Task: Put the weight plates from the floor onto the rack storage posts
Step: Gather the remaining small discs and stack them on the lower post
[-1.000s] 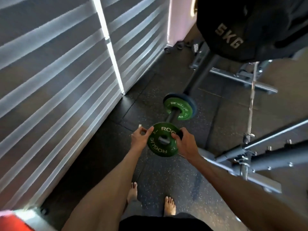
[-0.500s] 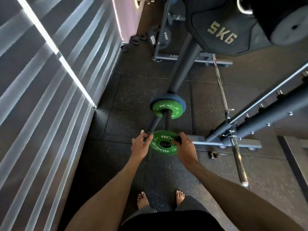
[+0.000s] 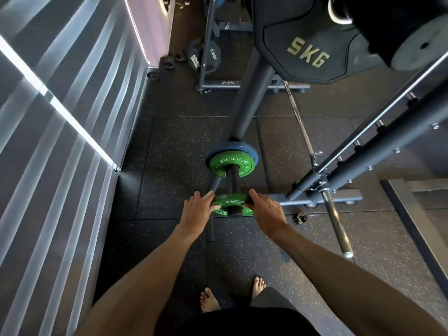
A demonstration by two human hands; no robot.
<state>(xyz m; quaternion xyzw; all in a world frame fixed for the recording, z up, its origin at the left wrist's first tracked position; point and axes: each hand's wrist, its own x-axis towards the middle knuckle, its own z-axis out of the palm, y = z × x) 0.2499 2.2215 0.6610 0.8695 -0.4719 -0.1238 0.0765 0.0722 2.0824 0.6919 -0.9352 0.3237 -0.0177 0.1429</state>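
A small green weight plate (image 3: 230, 202) marked ROGUE sits with its centre hole over the near end of a dark storage post (image 3: 233, 177). My left hand (image 3: 197, 210) grips its left edge and my right hand (image 3: 265, 209) grips its right edge. Further along the same post rests a second green plate (image 3: 224, 162), with a blue plate (image 3: 242, 147) behind it. The post juts from a grey rack upright (image 3: 252, 93). A black plate marked 5KG (image 3: 308, 42) hangs on the rack at the top.
A striped wall (image 3: 60, 141) runs close on the left. A steel barbell (image 3: 337, 219) lies on the floor to the right, beside the slanted rack frame (image 3: 388, 132) and a small collar (image 3: 300, 218). Black 10KG plates (image 3: 206, 57) lean at the far back. My bare feet (image 3: 211, 299) stand on rubber flooring.
My view has swung upward and to the right. Both hands have pushed the near green plate onto the tip of the post, whose end now shows through the hole.
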